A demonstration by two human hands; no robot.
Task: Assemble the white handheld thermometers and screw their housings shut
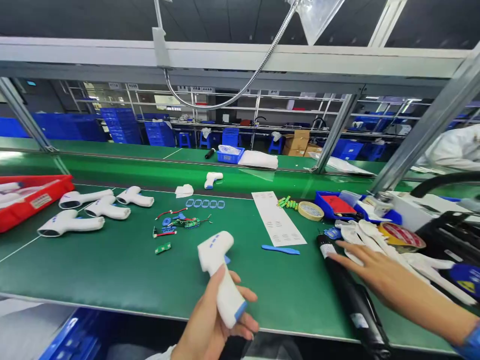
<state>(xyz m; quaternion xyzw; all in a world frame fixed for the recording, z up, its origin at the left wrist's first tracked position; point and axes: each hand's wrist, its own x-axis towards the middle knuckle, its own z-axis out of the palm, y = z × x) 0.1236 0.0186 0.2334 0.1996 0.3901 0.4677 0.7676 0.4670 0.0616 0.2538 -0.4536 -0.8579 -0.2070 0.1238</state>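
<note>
My left hand (208, 317) is closed around the handle of a white infrared thermometer (214, 251) with blue trim, held over the front of the green bench. My right hand (382, 275) is stretched out with its fingers apart, at the upper part of a black electric screwdriver (347, 287). Whether the fingertips touch the screwdriver I cannot tell. Between the hands lie a blue plastic pry tool (280, 249) and a printed white sheet (275, 215). Small circuit boards with wires (187, 222) and a row of blue frames (205, 203) lie beyond the thermometer.
Several white thermometer housings (73, 223) lie at the left beside a red bin (35, 197). Tape (311, 211), a blue tray (326, 202) and white plastic parts (369, 232) crowd the right. Another thermometer (213, 179) lies at the back. A person's white sleeve (455, 147) shows far right.
</note>
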